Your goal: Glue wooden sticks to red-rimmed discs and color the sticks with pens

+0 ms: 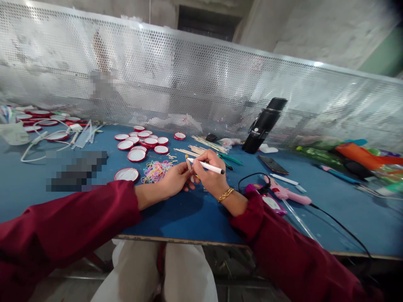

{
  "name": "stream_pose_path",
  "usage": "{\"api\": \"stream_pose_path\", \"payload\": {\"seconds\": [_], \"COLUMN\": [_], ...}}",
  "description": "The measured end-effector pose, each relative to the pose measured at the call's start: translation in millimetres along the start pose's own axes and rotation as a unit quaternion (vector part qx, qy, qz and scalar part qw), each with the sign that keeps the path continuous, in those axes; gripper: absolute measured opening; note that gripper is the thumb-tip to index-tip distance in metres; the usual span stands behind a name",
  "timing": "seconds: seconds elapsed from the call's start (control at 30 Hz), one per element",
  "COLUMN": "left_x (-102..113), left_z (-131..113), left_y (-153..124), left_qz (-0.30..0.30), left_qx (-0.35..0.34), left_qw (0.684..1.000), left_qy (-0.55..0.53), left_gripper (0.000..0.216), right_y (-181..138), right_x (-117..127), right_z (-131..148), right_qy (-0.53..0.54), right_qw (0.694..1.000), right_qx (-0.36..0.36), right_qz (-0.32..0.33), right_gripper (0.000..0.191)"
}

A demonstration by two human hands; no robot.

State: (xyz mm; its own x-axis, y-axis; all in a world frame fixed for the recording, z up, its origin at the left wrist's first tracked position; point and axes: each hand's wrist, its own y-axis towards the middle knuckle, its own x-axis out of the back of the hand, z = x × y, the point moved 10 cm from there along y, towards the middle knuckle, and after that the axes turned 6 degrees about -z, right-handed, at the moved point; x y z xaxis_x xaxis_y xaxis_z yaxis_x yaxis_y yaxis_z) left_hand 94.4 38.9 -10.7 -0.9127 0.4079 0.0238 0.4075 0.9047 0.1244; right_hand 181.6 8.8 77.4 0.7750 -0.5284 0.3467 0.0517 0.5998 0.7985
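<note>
My right hand point(211, 179) is closed around a white marker point(211, 167) with a black end, held slantwise. My left hand point(174, 179) pinches a small pale wooden stick point(189, 167), and the marker's tip end is right by the stick's upper end. Whether the two touch is too small to tell. Just left of my left hand lies a heap of small coloured rubber bands point(156, 171). Short bits of wood point(171, 157) and a bundle of thin wooden sticks point(199, 149) lie behind my hands.
Red-rimmed white jar lids point(136, 155) lie left of centre. A black bottle point(265, 126) stands at the back right. A pink glue gun point(289, 193), its black cord and a phone point(273, 164) lie to the right. A white cable point(31, 144) is at left.
</note>
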Motion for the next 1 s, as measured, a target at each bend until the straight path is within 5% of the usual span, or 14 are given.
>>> {"api": "stream_pose_path", "payload": {"seconds": [1.0], "left_x": [-0.2], "left_z": [2.4], "left_y": [-0.2], "left_qz": [0.000], "left_qx": [0.014], "left_qw": [1.000], "left_qy": [-0.020], "left_gripper": [0.018], "right_y": [1.6], "right_x": [6.3], "right_z": [-3.9], "right_qy": [0.003], "right_qw": [1.000], "right_qx": [-0.001], "right_qz": [-0.031], "right_gripper": [0.012]}}
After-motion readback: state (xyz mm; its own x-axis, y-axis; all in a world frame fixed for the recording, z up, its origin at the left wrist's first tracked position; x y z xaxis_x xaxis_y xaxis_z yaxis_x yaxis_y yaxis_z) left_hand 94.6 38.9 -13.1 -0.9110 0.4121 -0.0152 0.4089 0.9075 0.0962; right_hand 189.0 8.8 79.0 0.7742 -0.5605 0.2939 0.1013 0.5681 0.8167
